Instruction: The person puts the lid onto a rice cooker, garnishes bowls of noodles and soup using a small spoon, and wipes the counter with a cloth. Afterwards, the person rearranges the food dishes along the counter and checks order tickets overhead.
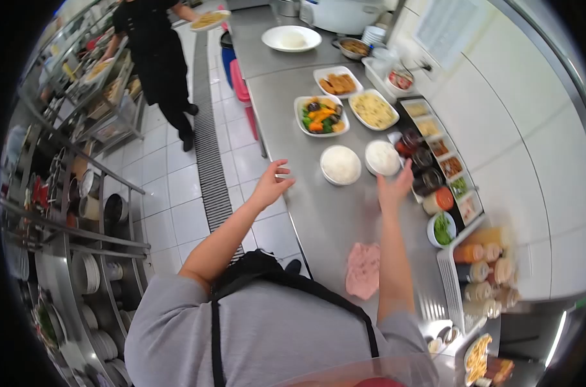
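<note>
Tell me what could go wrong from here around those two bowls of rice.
The right hand is beside a round white bowl of rice; a careless move could nudge that bowl into the dark red round container close by. It could also bump the neighbouring round white rice bowl. The crumpled pink cloth lies beside the right forearm, which might drag it.

Wall sheet (pixel 449 29), print blurred, no legible text

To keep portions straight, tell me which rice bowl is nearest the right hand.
The rice bowl nearer the dark jars, close by the right hand; the other bowl sits farther left.
</note>
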Demonstrator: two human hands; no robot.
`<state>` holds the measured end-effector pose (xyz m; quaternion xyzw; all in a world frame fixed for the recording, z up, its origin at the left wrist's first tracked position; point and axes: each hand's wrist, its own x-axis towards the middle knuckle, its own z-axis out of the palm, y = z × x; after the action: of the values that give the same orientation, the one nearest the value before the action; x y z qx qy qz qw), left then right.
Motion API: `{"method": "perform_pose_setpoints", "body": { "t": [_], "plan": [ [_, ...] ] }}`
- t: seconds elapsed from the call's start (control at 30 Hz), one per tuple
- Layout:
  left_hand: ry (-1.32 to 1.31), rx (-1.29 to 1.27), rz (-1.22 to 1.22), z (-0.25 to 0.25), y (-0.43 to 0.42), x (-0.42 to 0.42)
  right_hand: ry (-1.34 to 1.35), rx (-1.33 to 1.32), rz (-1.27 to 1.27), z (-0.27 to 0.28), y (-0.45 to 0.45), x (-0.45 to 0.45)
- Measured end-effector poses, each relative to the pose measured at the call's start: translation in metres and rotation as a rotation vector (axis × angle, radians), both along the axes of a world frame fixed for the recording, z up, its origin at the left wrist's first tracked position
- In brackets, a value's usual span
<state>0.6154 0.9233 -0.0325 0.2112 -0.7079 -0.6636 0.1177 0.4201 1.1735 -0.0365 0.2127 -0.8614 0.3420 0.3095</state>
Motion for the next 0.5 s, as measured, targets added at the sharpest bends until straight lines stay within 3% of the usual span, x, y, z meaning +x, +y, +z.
{"method": "perform_pose_setpoints", "body": {
  "t": [0.07,0.17,0.23,0.3,0.37,0.5],
  "plan": [
    [-0.008,0.045,0.036,0.001,-0.017,-0.009,0.013,-0.015,0.01,0.008,-0.008,0.013],
    [0.011,0.168,0.039,-0.009,-0.04,-0.025,-0.189,-0.108,0.103,0.021,-0.019,0.029],
    [0.014,0.36,0.113,-0.017,-0.057,-0.032,-0.983,-0.858,0.432,0.038,-0.049,0.06],
    [-0.007,0.383,0.118,-0.02,-0.078,-0.04,-1.297,-1.013,0.638,0.052,-0.087,0.094],
    [0.024,0.443,0.15,-0.026,-0.101,-0.052,-1.502,-1.034,0.714,0.046,-0.129,0.112],
    [0.058,0.44,0.125,-0.016,-0.141,-0.075,-1.599,-1.054,0.662,0.033,-0.19,0.117]
  ]
}}
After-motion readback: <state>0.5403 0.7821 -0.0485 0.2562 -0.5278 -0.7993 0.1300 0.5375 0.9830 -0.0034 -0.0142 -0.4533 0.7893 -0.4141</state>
